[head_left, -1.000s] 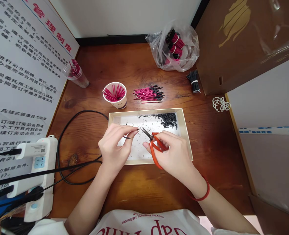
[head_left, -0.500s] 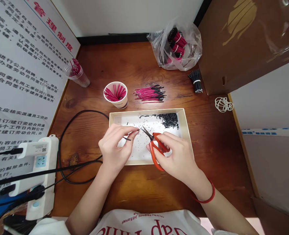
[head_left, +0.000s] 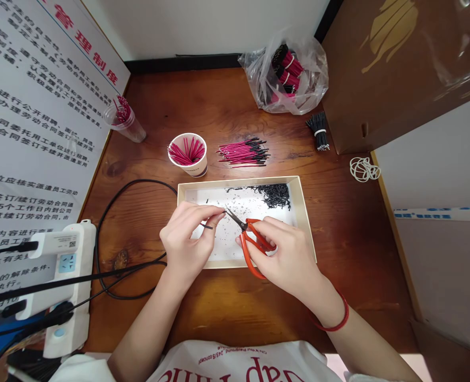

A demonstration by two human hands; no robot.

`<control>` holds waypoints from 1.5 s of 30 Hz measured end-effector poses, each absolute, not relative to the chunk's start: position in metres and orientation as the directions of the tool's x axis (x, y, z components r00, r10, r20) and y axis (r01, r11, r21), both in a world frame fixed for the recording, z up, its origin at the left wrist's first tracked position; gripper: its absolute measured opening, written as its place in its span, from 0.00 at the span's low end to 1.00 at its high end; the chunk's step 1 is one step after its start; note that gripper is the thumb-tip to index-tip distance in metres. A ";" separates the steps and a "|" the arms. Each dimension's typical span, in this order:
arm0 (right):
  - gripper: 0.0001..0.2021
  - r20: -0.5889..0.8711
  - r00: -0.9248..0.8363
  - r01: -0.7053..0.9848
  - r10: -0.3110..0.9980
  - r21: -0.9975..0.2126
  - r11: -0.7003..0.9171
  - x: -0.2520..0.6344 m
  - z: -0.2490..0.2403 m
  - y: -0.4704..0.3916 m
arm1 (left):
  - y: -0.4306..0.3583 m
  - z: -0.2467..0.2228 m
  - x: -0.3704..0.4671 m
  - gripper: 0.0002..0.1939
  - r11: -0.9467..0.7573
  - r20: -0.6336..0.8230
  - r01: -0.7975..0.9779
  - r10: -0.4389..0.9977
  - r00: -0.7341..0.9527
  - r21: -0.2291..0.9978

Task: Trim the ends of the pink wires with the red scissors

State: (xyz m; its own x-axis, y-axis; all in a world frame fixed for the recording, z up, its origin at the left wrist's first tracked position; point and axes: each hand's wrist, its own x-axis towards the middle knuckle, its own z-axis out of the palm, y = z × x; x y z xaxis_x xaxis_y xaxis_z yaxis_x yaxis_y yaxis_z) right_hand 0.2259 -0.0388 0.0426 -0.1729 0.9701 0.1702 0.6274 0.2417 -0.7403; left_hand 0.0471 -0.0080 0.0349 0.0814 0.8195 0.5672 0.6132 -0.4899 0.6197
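Over a shallow cream box (head_left: 305, 225), my left hand (head_left: 189, 231) pinches a thin black wire (head_left: 207, 226) between thumb and fingertips. One end shows below the fingers and a tiny tip pokes out at the right; the rest is hidden. My right hand (head_left: 288, 252) grips small scissors (head_left: 246, 249) by their orange handles. Their narrow dark blades meet the tip at my left fingertips and look nearly closed. Inside the box, a heap of short black pieces (head_left: 276, 196) lies in the far right corner, and tiny bits are scattered over the white bottom.
Behind the box stand a paper cup (head_left: 197, 168) of pink wires and a pile of pink-and-black wires (head_left: 243, 153). Farther back are a plastic bag (head_left: 310, 87) of bundles, a tied black bundle (head_left: 319, 132) and a clear cup (head_left: 133, 130). A power strip (head_left: 81, 286) with cables lies left.
The scissors have moved slightly left to the left fingertips, and their blades have come closer together. My left hand has hardly moved.
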 end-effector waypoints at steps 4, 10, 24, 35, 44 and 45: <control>0.14 0.173 -0.168 0.623 0.971 -0.744 0.240 0.226 0.041 -0.039 | -0.008 0.035 0.047 0.08 -0.493 0.568 0.606 0.819 0.080 0.625; 0.14 0.177 -0.179 0.631 0.968 -0.734 0.250 0.226 0.041 -0.039 | -0.008 0.034 0.047 0.08 -0.509 0.579 0.594 0.811 0.086 0.623; 0.14 0.193 -0.146 0.634 0.970 -0.735 0.241 0.225 0.042 -0.039 | -0.009 0.034 0.046 0.08 -0.491 0.561 0.608 0.823 0.088 0.624; 0.16 0.157 -0.162 0.630 0.974 -0.744 0.225 0.224 0.043 -0.039 | -0.009 0.034 0.046 0.09 -0.502 0.565 0.597 0.820 0.096 0.626; 0.15 0.157 -0.173 0.628 0.972 -0.743 0.231 0.226 0.042 -0.040 | -0.009 0.033 0.046 0.08 -0.506 0.569 0.601 0.816 0.102 0.618; 0.14 0.165 -0.176 0.626 0.971 -0.742 0.239 0.226 0.041 -0.040 | -0.009 0.033 0.046 0.08 -0.508 0.571 0.600 0.815 0.102 0.618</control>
State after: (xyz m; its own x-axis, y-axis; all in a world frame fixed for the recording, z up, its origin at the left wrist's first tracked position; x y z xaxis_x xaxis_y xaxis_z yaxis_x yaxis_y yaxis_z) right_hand 0.2262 -0.0398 0.0410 -0.1759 0.9706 0.1646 0.6264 0.2393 -0.7419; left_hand 0.0462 -0.0087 0.0328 0.1021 0.8147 0.5708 0.5999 -0.5082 0.6180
